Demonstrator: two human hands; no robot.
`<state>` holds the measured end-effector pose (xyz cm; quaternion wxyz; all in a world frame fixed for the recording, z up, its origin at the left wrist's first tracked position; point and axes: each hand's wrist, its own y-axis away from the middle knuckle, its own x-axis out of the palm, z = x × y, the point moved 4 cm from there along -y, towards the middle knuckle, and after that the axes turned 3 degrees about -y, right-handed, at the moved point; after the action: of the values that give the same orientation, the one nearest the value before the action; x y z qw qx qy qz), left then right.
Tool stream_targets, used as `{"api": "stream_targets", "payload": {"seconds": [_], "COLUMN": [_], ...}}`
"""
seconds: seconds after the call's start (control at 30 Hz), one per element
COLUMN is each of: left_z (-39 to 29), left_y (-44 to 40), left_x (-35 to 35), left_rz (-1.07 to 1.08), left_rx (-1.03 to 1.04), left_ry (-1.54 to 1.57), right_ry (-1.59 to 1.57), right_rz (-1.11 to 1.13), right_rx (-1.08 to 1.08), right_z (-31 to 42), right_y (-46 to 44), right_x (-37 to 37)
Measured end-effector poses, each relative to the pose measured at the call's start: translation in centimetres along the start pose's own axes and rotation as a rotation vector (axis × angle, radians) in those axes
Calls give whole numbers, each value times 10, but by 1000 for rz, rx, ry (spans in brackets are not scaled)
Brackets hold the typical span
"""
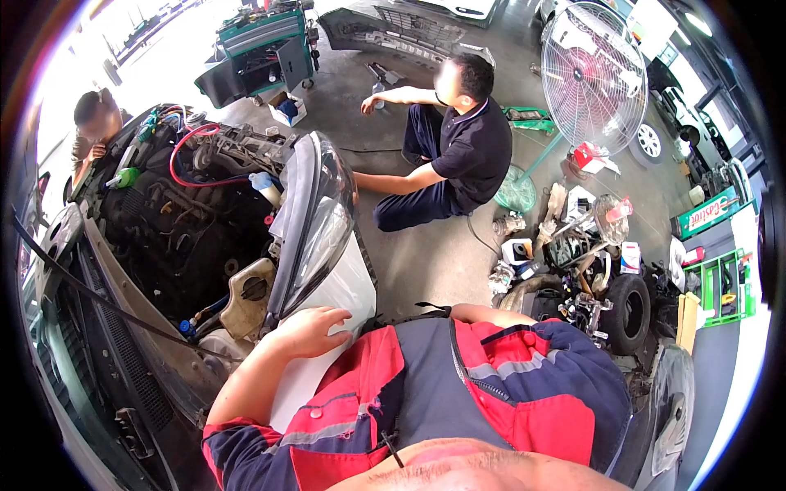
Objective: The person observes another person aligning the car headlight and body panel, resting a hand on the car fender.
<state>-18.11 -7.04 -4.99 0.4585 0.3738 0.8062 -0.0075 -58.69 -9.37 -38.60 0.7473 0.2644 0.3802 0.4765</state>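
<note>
My left hand rests on the white fender of a car, fingers loosely stretched and apart, holding nothing. Just beyond it are the car's headlight and a yellowed plastic fluid tank in the open engine bay. At my waist part of my right hand or forearm shows past the red and navy jacket. Its fingers are hidden, so I cannot see whether they hold anything. A red hose loops over the far side of the engine bay.
A person in a dark shirt crouches before the car, one hand near its front. Another person leans at the far side. A large fan, loose car parts, a tire, a tool cart and a removed bumper stand around.
</note>
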Motion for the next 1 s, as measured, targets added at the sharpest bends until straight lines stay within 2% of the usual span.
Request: {"api": "stream_targets", "payload": {"seconds": [0.07, 0.17, 0.27, 1.0], "left_z": [1, 1, -1, 0], "left_y": [0, 0, 0, 0], "left_x": [1, 1, 0, 0], "left_rz": [-2, 2, 3, -30], "left_rx": [6, 1, -7, 20], "left_ry": [-4, -5, -7, 13], "right_ry": [34, -107, -82, -29], "right_rz": [-17, -21, -33, -8], "right_rx": [26, 94, 8, -17], "right_z": [-10, -11, 0, 13], "right_y": [-14, -8, 6, 13], "right_x": [5, 3, -1, -5]}}
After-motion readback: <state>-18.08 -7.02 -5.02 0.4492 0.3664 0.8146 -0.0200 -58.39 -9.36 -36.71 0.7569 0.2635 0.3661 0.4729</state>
